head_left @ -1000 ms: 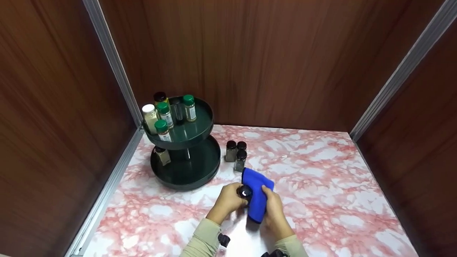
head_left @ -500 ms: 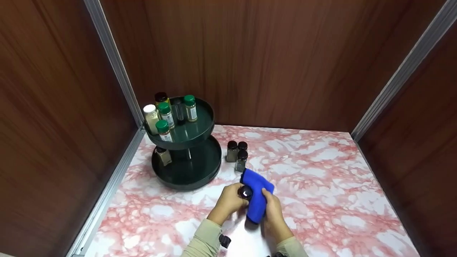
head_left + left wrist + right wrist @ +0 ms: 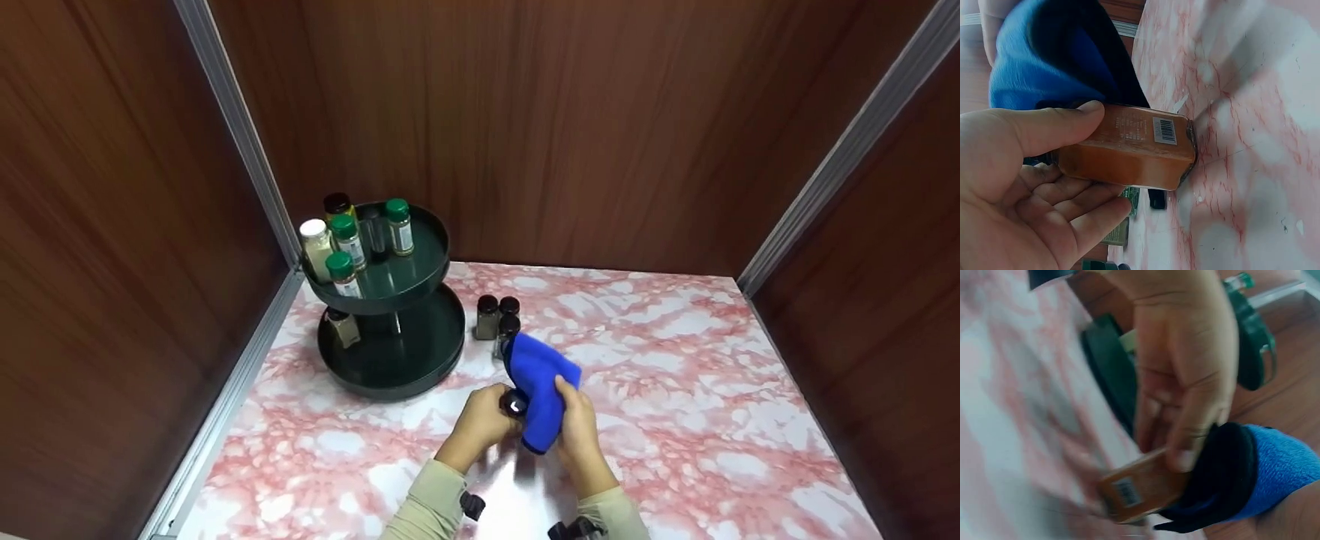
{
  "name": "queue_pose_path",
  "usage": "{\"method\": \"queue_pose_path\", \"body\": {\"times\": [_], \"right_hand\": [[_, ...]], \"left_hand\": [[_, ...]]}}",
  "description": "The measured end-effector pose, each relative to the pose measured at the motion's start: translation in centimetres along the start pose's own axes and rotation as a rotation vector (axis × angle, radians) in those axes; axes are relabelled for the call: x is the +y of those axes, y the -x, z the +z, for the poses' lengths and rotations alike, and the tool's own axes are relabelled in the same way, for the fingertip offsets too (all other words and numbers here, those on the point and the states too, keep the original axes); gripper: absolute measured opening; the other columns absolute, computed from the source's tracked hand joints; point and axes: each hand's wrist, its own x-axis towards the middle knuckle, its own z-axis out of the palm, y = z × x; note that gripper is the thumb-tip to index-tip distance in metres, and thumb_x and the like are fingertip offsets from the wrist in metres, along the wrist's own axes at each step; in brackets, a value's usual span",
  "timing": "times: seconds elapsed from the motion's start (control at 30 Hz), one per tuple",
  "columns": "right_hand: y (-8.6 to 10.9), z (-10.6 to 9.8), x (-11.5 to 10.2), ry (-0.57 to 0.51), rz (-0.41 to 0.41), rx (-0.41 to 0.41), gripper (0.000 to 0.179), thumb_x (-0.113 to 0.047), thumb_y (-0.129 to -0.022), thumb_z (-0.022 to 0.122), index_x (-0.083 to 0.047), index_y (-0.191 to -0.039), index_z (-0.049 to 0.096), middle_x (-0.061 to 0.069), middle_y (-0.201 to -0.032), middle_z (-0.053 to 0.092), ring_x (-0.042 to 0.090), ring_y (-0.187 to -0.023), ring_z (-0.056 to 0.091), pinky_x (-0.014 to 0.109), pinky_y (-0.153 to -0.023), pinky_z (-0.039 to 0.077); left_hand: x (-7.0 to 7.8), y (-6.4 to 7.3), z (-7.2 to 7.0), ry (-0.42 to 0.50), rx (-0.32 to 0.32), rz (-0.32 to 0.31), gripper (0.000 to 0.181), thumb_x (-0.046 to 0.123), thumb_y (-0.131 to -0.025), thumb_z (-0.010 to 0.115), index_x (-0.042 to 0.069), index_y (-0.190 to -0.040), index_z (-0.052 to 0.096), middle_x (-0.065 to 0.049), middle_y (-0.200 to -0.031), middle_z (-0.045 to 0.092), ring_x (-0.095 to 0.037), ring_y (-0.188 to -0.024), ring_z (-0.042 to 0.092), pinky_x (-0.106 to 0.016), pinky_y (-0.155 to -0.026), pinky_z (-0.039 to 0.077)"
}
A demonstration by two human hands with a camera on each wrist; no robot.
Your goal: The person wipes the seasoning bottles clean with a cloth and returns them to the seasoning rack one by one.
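My left hand (image 3: 484,416) grips a square spice jar with orange-brown contents (image 3: 1129,149) between thumb and fingers. Its black cap (image 3: 514,403) faces up in the head view, and a barcode label shows near its base in the left wrist view. In my right hand (image 3: 580,429) is a blue cloth with black edging (image 3: 546,382), folded and bent, with the thumb on top. The cloth lies against the capped end of the jar. Right-hand fingers behind the cloth are hidden.
Left of the hands stands a dark green two-tier round rack (image 3: 405,352); several jars are on its upper tier, one on the lower. Three black-capped jars (image 3: 487,319) stand beside it, the nearest partly behind the cloth. Wooden panels (image 3: 525,135) enclose the marble-patterned table (image 3: 675,375).
My right hand has shifted the blue cloth slightly away from me, and its far end now overlaps the nearest standing jar. The left hand and its jar have hardly moved.
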Motion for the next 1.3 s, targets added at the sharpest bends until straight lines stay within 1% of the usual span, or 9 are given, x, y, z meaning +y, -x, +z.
{"method": "queue_pose_path", "body": {"times": [0.07, 0.17, 0.27, 0.47, 0.63, 0.8, 1.03, 1.17, 1.3], "right_hand": [[-0.5, -0.3, 1.3, 0.007, 0.005, 0.017, 0.037, -0.029, -0.106, 0.052, 0.004, -0.121, 0.062, 0.007, -0.097, 0.076, 0.019, -0.09, 0.073, 0.032, -0.082, 0.059], [-0.6, -0.9, 3.0, 0.04, 0.032, 0.049, 0.039, -0.028, -0.107, 0.05, 0.006, -0.122, 0.063, 0.009, -0.097, 0.076, 0.018, -0.089, 0.072, 0.03, -0.081, 0.058], [-0.1, -1.2, 3.5, 0.083, 0.062, 0.056, 0.043, -0.028, -0.107, 0.05, 0.009, -0.127, 0.059, 0.011, -0.101, 0.076, 0.018, -0.09, 0.072, 0.031, -0.083, 0.058], [1.1, -1.3, 1.5, 0.132, 0.103, 0.029, 0.049, -0.032, -0.105, 0.051, 0.009, -0.13, 0.053, 0.011, -0.1, 0.074, 0.021, -0.089, 0.071, 0.036, -0.081, 0.059], [1.3, -1.3, -0.3, 0.026, 0.108, 0.01, 0.049, -0.029, -0.106, 0.05, 0.008, -0.137, 0.047, 0.005, -0.101, 0.074, 0.017, -0.092, 0.07, 0.033, -0.085, 0.058], [0.8, -1.5, -0.7, -0.017, 0.084, 0.01, 0.051, -0.027, -0.107, 0.048, 0.008, -0.143, 0.042, 0.003, -0.109, 0.072, 0.013, -0.099, 0.069, 0.029, -0.09, 0.056], [0.5, -2.1, -1.0, -0.031, 0.078, 0.02, 0.054, -0.029, -0.107, 0.048, 0.008, -0.146, 0.039, 0.002, -0.111, 0.072, 0.013, -0.102, 0.069, 0.028, -0.092, 0.055], [0.5, -2.4, -1.0, -0.034, 0.078, 0.034, 0.053, -0.03, -0.108, 0.048, 0.007, -0.146, 0.04, 0.002, -0.111, 0.072, 0.013, -0.102, 0.069, 0.029, -0.092, 0.055], [0.3, -2.4, -1.0, -0.043, 0.068, 0.042, 0.051, -0.028, -0.108, 0.047, 0.008, -0.144, 0.041, 0.002, -0.11, 0.072, 0.014, -0.101, 0.069, 0.029, -0.091, 0.056]], "left_hand": [[0.1, 0.0, 0.0, -0.011, 0.006, 0.012, 0.04, 0.001, -0.061, 0.083, 0.004, -0.098, 0.072, -0.008, -0.09, 0.074, -0.014, -0.079, 0.061, -0.034, -0.078, 0.053], [0.1, 0.0, 0.0, -0.022, 0.001, -0.004, 0.043, 0.003, -0.061, 0.085, 0.004, -0.102, 0.073, -0.007, -0.092, 0.075, -0.015, -0.082, 0.063, -0.036, -0.08, 0.053], [0.1, 0.0, -0.1, -0.008, -0.007, -0.027, 0.044, 0.002, -0.061, 0.086, 0.006, -0.102, 0.074, -0.005, -0.091, 0.075, -0.014, -0.082, 0.063, -0.035, -0.079, 0.053], [0.1, 0.0, -0.2, -0.014, -0.016, -0.029, 0.038, 0.0, -0.064, 0.087, 0.007, -0.099, 0.073, -0.005, -0.09, 0.075, -0.013, -0.081, 0.062, -0.035, -0.079, 0.053], [0.2, -0.2, -0.2, -0.063, -0.018, 0.001, 0.035, 0.003, -0.064, 0.086, 0.007, -0.096, 0.072, -0.006, -0.09, 0.074, -0.016, -0.083, 0.064, -0.037, -0.082, 0.054], [0.5, -0.4, -0.3, -0.101, -0.036, 0.014, 0.032, 0.001, -0.064, 0.084, 0.009, -0.091, 0.069, -0.005, -0.088, 0.073, -0.018, -0.083, 0.065, -0.037, -0.082, 0.054], [0.5, -0.8, -0.8, -0.038, -0.098, 0.013, 0.049, -0.006, -0.064, 0.081, 0.007, -0.11, 0.069, -0.013, -0.107, 0.074, -0.023, -0.098, 0.066, -0.041, -0.092, 0.053], [0.5, -0.2, -0.1, -0.022, -0.064, -0.011, 0.064, 0.006, -0.068, 0.087, -0.001, -0.126, 0.06, -0.02, -0.119, 0.068, -0.032, -0.112, 0.063, -0.046, -0.101, 0.05], [0.7, 0.3, 0.9, -0.087, 0.05, -0.09, 0.08, 0.034, -0.071, 0.092, -0.004, -0.13, 0.053, -0.019, -0.123, 0.057, -0.035, -0.117, 0.055, -0.048, -0.102, 0.048]]}}
